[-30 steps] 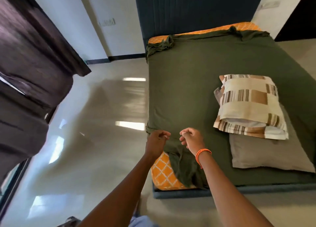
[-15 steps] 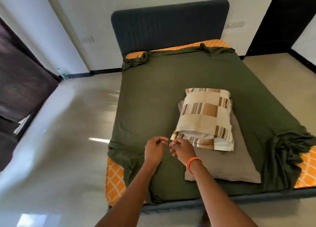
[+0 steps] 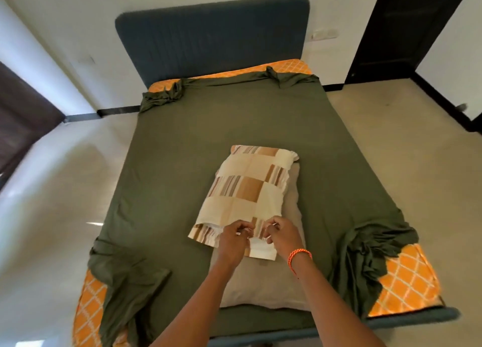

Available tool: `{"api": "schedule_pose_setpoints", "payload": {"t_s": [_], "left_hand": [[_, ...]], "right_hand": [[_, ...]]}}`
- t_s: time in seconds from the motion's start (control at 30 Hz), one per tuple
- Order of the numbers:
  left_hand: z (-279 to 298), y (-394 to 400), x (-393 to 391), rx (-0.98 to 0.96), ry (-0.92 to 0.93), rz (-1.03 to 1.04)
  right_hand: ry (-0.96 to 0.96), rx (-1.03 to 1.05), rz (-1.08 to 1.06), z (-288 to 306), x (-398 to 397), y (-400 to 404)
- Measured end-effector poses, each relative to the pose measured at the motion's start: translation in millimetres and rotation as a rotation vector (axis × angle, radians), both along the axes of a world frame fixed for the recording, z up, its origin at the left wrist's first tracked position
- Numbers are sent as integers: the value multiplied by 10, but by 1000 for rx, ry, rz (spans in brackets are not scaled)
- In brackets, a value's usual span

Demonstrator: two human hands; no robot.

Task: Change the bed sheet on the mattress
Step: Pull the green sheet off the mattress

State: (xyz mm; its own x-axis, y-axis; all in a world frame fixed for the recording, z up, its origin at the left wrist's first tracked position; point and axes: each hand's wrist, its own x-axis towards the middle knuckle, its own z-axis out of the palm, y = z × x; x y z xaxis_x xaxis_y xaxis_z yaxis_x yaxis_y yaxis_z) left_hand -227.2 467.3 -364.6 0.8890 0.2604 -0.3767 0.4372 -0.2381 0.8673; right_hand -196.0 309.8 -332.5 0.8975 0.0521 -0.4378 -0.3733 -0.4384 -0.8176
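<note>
Home bedroom: bed (image 3: pixel 234 127), headboard (image 3: pixel 211 36), pillows (image 3: pixel 250 190).

Stacked pillows (image 3: pixel 250 190) block mid-bed; olive sheet (image 3: pixel 182 143) lies bare either side.

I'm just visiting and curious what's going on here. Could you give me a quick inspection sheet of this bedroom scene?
Surface: orange patterned mattress, bare at all four corners.
Job's things: green sheet spread over it, pulled off the corners and bunched there.
Clutter: patterned pillow lying on a grey pillow, mid-bed.
Hands: left hand and right hand both pinch the near edge of the patterned pillow; an orange bracelet is on the right wrist.
Cables: nothing seen.
Surroundings: blue headboard against a white wall, pale glossy floor, dark curtain at left, dark doorway at right.
</note>
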Motion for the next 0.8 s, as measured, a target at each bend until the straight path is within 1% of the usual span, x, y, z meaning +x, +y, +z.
{"api": "schedule_pose_setpoints", "payload": {"t_s": [0.17, 0.3, 0.37, 0.53, 0.7, 0.8], "left_hand": [[-122, -879, 297, 67, -24, 30], [-118, -1608, 356, 124, -41, 59], [-60, -2051, 314, 138, -39, 101], [19, -3044, 165, 16, 0, 249], [30, -3718, 113, -64, 7, 301], [-55, -3970, 233, -44, 15, 279]], "right_hand": [[14, 35, 19, -204, 301, -828], [-23, 36, 91, -198, 398, -1482], [-22, 31, 159, -181, 399, -1892], [-3, -21, 301, -206, 384, -2824], [31, -44, 364, -263, 427, -3371], [24, -40, 368, -303, 557, -3580]]}}
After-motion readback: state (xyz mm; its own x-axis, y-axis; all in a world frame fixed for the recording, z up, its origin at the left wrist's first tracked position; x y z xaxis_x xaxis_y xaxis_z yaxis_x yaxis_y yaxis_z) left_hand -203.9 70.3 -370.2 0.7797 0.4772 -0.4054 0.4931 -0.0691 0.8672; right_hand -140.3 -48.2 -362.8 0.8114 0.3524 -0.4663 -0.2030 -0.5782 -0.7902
